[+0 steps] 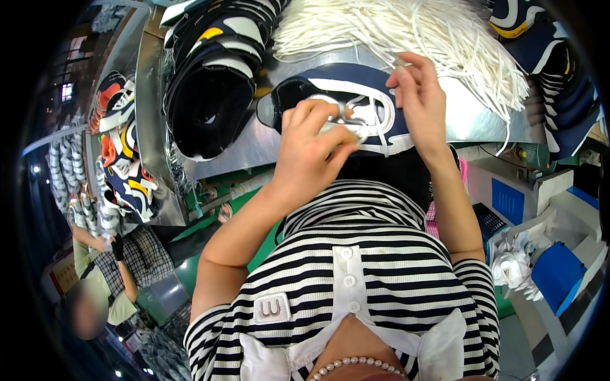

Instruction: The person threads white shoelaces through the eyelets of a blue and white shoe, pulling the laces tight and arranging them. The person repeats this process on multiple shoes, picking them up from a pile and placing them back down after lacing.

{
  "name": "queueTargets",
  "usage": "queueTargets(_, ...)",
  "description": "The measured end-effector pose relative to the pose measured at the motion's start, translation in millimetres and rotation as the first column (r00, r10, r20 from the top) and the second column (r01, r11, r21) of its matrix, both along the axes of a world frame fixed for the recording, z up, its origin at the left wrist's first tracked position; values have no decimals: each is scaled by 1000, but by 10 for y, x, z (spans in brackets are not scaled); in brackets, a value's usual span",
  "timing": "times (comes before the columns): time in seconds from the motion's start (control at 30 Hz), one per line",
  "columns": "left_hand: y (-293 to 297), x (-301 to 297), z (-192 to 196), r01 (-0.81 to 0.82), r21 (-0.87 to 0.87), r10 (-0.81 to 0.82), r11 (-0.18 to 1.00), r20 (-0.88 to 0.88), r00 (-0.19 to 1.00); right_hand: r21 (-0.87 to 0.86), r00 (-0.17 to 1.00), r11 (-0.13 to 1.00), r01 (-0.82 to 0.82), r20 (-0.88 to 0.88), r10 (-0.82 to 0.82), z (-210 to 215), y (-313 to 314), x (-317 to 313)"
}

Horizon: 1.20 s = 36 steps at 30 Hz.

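A navy and white shoe upper (346,71) lies on the metal bench in front of me, its dark opening toward the left. A white shoelace (385,117) loops over its front and runs through the eyelet area. My left hand (312,143) is over the middle of the upper, fingers curled and closed on the shoelace; the exact pinch is partly blurred. Raised by the toe end, my right hand (420,101) has bent fingers with their tips apart. I make out nothing held in it.
A big heap of white laces (406,28) covers the bench's far side. Nested dark shoe uppers (213,95) stand at left, more uppers (562,82) at far right. Finished-looking colourful shoes (127,171) fill a side rack. Another person (105,279) works at lower left.
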<state>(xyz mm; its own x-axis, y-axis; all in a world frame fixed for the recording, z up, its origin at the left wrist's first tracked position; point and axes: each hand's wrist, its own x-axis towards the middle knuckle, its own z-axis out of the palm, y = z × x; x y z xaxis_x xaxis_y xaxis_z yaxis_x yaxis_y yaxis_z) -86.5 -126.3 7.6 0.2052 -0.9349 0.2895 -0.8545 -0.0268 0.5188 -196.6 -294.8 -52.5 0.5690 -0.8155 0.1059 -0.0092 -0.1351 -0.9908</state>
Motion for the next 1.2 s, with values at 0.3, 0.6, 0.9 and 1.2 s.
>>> queueTargets(0.3,-30,51,-141,-155,91,160,984,-51,986,43,921,957,-288,-262,288,324,645,-610)
queueTargets(0.6,-8,110,-162,-87,84,94,993,-78,993,-1,893,954,-299,-354,279,239,669,-573)
queueTargets(0.9,20,122,-351,103,-159,-99,982,33,995,122,852,943,-308,-405,331,264,654,-434)
queueTargets(1.2,104,87,-454,58,-238,-49,970,42,998,-53,801,915,-401,-505,322,323,541,-550)
